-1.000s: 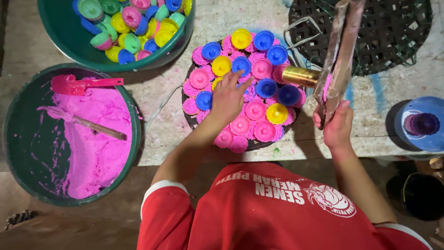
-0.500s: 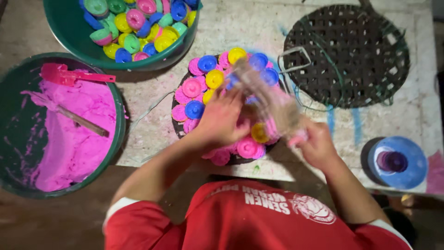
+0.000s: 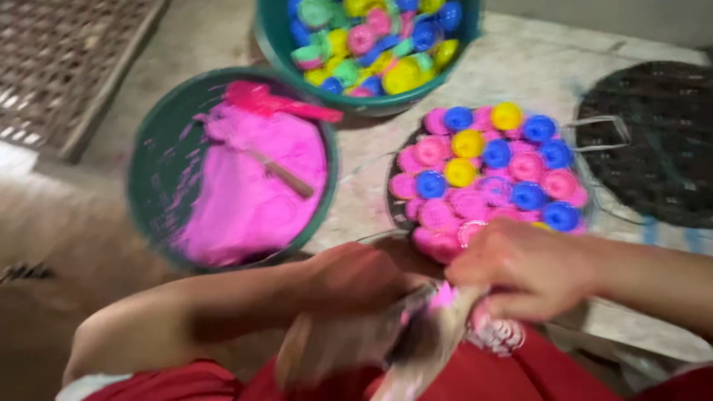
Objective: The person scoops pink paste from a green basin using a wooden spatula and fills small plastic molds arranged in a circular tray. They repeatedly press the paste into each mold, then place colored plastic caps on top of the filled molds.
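Both my hands are close to my body, over my red shirt. My left hand (image 3: 356, 281) wraps around a clear plastic piping bag (image 3: 420, 343) smeared with pink batter. My right hand (image 3: 523, 269) grips the same bag at its pink end. The bag is blurred. Just beyond the hands lies a round tray (image 3: 392, 215) packed with small pink, blue and yellow cup moulds (image 3: 486, 167), many filled with pink batter.
A green basin (image 3: 152, 167) of pink batter with a pink scoop (image 3: 271, 102) and a wooden stick sits to the left. A second green basin (image 3: 271, 37) holds several empty coloured cups. A black woven rack (image 3: 657, 145) lies at right, a woven mat (image 3: 67, 67) at top left.
Both hands have drawn back from over the tray toward my body with the piping bag, which now lies low between them. The view has shifted right and closer.
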